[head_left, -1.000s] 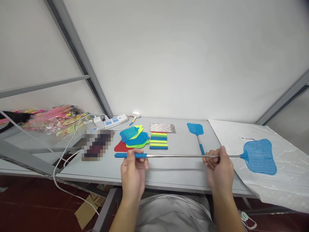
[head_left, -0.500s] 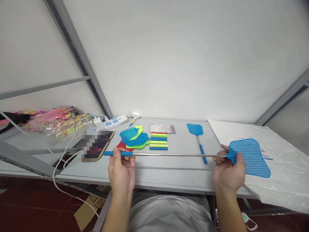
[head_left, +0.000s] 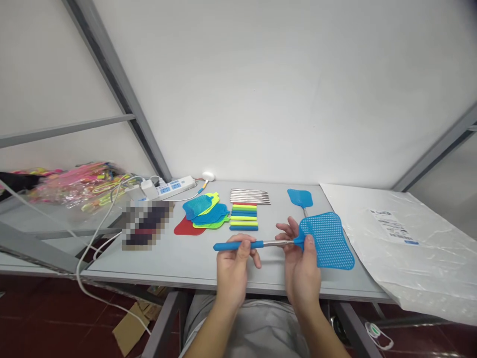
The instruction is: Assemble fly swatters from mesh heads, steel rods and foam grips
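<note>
Between my hands lies a blue fly swatter with a short metal shaft, held level above the table. My left hand is closed around its blue grip, thumb on top. My right hand pinches the neck where the mesh head joins the shaft, its other fingers loosely spread. Behind the held head, a second blue swatter rests on the table, its lower part hidden. To the left are stacked loose swatter heads in blue, yellow-green and red. Beside them sit several coloured handle grips and a row of metal rods.
A white power strip with plugs and cables lies at the back left, near a partly pixelated phone. Bagged colourful items are piled farther left. White packaging with a label covers the table's right side.
The swatter's long metal shaft has been pushed together and is now short. My hands have come closer to each other, the right one moving left and the left one moving right.
</note>
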Motion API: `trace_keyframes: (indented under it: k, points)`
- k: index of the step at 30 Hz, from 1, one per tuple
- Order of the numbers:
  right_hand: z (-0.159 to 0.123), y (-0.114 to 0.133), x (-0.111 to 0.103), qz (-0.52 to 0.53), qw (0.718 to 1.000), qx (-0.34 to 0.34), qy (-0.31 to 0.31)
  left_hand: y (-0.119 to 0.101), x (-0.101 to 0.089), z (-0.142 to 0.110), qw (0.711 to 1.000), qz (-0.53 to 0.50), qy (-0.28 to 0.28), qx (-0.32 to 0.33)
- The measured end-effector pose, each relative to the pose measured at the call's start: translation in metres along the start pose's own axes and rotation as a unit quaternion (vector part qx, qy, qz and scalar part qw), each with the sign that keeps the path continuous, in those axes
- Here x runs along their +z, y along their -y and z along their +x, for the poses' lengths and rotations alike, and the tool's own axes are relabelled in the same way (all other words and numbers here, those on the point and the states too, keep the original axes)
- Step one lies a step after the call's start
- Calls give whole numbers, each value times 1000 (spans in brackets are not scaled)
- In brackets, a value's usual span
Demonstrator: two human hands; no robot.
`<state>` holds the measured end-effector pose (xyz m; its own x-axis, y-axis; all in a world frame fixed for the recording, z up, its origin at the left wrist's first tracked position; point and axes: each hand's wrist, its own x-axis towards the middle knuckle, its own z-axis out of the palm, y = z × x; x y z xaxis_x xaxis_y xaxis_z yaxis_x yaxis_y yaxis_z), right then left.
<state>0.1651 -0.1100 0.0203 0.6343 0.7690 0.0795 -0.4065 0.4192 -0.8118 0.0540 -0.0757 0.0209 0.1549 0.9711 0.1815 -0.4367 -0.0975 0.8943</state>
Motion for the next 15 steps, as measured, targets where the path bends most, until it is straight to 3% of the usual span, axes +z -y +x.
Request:
trace_keyframes:
  k: [4, 7, 9, 11, 13, 15]
  points:
    - [13, 15, -14, -42, 999, -1, 3, -14, -32, 11, 993, 106, 51, -1]
    - [23, 22, -22, -59, 997, -17, -35, -33, -37, 13, 958, 256, 130, -28]
    - [24, 22, -24, -98, 995, -11, -21, -40, -28, 8, 910, 366, 190, -36]
    - [21, 19, -22, -164, 986, 1, 41, -39, -12, 0, 865, 440, 237, -32]
    - [18, 14, -21, -251, 960, 1, 124, -30, 6, -5, 843, 460, 277, -35]
    - [22, 14, -26, -355, 918, -31, 172, -16, 22, -1, 839, 458, 290, -39]
